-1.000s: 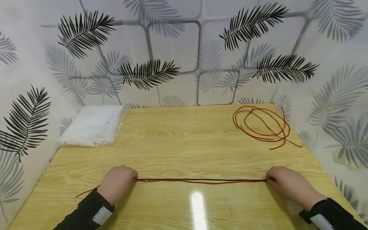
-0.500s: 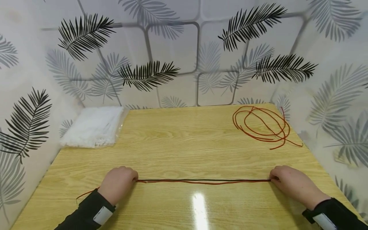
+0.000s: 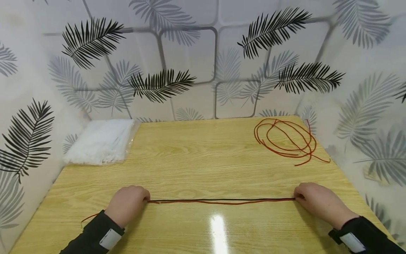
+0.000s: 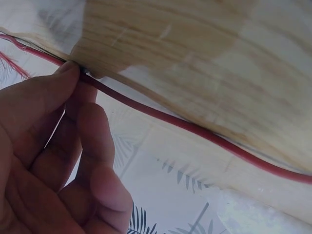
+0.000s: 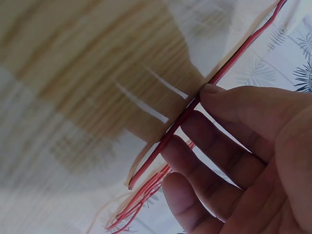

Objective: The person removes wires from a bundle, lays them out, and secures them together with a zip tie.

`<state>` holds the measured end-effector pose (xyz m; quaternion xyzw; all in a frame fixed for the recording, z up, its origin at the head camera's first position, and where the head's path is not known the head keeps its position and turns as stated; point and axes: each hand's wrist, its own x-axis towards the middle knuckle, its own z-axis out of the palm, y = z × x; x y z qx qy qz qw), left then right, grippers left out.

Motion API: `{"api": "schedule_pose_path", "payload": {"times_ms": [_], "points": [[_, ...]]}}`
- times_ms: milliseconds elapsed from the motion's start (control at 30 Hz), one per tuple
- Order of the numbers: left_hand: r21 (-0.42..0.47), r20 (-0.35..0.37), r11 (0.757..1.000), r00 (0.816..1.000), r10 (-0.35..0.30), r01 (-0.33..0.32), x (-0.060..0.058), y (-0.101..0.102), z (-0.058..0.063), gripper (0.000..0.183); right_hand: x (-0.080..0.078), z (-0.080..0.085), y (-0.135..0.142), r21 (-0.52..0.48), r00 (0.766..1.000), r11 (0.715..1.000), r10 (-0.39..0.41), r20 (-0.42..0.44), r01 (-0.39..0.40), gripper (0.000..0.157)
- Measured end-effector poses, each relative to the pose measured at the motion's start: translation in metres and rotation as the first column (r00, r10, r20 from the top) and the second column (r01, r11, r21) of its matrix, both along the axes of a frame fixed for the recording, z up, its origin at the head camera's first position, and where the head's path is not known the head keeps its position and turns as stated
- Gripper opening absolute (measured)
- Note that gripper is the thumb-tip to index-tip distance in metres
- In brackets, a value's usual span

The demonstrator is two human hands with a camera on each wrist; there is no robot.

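Observation:
A red cord (image 3: pixel 228 203) and a thin black cord (image 3: pixel 203 199) run side by side across the front of the table between my two hands. The black one looks taut, and the red one sags slightly toward me. My left hand (image 3: pixel 128 204) pinches the cords at their left part; a red tail (image 3: pixel 90 217) comes out beyond that wrist. At the other side, my right hand (image 3: pixel 320 203) pinches them between thumb and fingers. In the right wrist view, the red cord's end (image 5: pixel 130 186) sticks out a short way past my fingertips (image 5: pixel 192 119).
Loose coils of red cord (image 3: pixel 282 154) lie at the back right of the wooden table (image 3: pixel 196 151). A clear plastic bag of white pieces (image 3: pixel 101 141) rests at the back left. Leaf-patterned wall covering (image 3: pixel 190 98) borders the table at the back and sides.
My right hand has shifted slightly to the right along the table since the first frame. The left hand holds its place, while the head view has moved a little.

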<state>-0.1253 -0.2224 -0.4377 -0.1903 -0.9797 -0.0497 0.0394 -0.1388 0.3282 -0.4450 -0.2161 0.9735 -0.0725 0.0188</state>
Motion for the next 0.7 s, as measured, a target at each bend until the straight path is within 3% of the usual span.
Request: {"api": "schedule_pose_path", "payload": {"times_ms": [167,333,700], "points": [[-0.007,-0.009,1.000,1.000,-0.017,0.017,-0.002,-0.007,-0.001,0.018,-0.003,-0.002,-0.006,0.001,1.000,1.000,0.012,-0.023,-0.011,0.018],[-0.022,-0.021,1.000,1.000,0.005,-0.006,-0.007,-0.018,-0.002,0.017,-0.008,-0.002,-0.018,-0.006,0.999,1.000,0.024,-0.048,-0.025,0.018],[-0.024,0.022,0.999,0.999,0.044,-0.044,-0.009,-0.024,-0.003,0.013,-0.014,-0.004,-0.024,0.004,0.998,1.000,0.006,-0.061,-0.005,0.017]]}}
